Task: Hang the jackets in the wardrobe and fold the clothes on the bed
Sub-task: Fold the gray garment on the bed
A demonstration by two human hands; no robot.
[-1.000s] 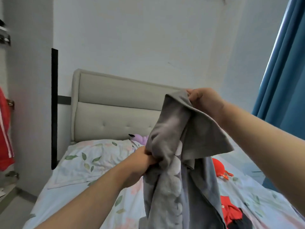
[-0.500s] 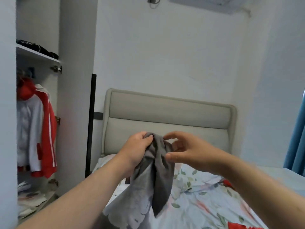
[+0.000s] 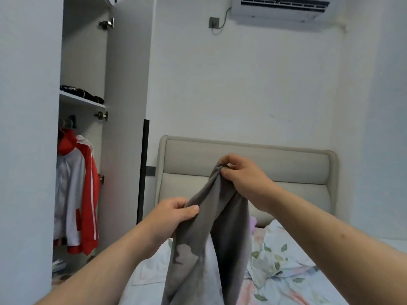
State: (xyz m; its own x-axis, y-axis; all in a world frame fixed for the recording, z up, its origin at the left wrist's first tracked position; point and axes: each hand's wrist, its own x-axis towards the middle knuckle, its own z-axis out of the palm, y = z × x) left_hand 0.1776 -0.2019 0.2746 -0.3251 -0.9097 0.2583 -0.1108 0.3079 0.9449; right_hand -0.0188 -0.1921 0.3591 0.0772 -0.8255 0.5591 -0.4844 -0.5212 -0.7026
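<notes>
A grey garment (image 3: pixel 209 238) with a pale print hangs in front of me above the bed (image 3: pixel 286 278). My right hand (image 3: pixel 240 175) pinches its top edge, held highest. My left hand (image 3: pixel 174 214) grips the cloth lower down on the left side. The garment's lower part drops out of the bottom of the view. In the open wardrobe (image 3: pixel 83 62) at the left, a red and white jacket (image 3: pixel 77 194) hangs from the rail.
A padded beige headboard (image 3: pixel 264 164) stands behind the garment. The bed has a floral sheet and a crumpled pillow (image 3: pixel 284 256). Dark folded clothes (image 3: pixel 81 93) lie on the wardrobe shelf. An air conditioner (image 3: pixel 279 7) is on the wall above.
The view has swung up and left, bringing the wardrobe in. My right hand has taken hold of the garment's top and lifted it; my left hand has slid lower on the cloth.
</notes>
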